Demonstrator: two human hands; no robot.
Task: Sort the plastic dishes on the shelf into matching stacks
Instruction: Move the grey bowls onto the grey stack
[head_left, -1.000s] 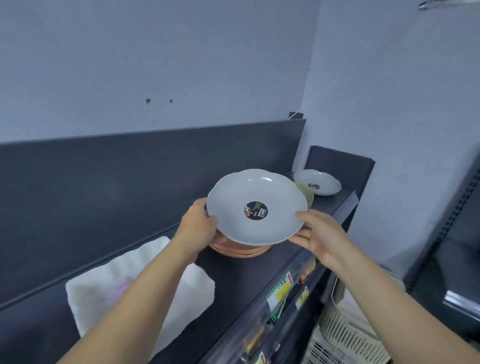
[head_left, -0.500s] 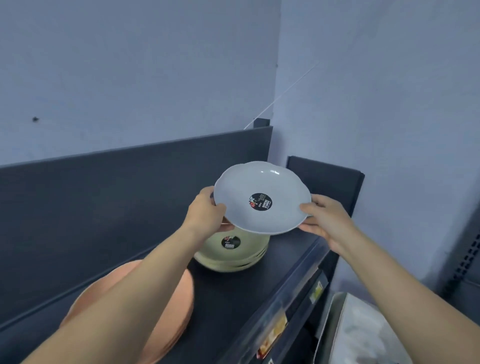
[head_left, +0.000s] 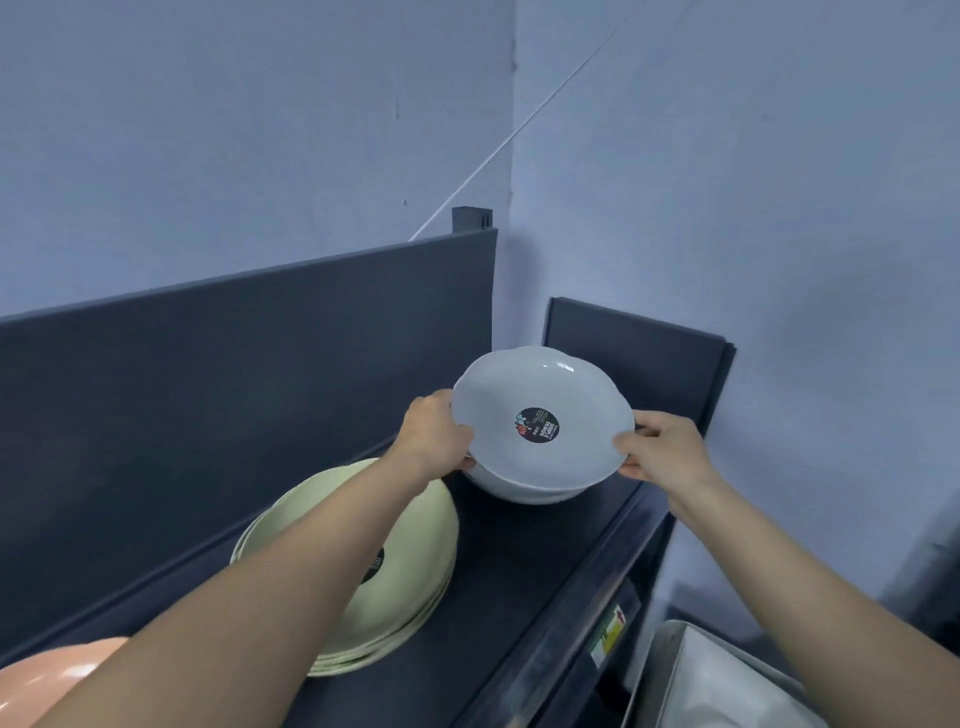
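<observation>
So the left hand (head_left: 434, 439) and right hand (head_left: 662, 449) grip opposite rims of a white dish (head_left: 540, 421), right over another white one (head_left: 519, 491) just beyond the green stack (head_left: 400, 571) on the shelf (head_left: 519, 571). An orange stack (head_left: 62, 670) sits on the green stack's near side. Looks mostly sorted to me.

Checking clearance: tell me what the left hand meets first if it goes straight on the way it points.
The left hand grips the white dish; beyond it, probably the shelf's dark end panel, depth unclear.

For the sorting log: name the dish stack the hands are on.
The white stack, farthest along; left hand and right hand grip its top dish. The green stack and orange stack sit nearer.
</observation>
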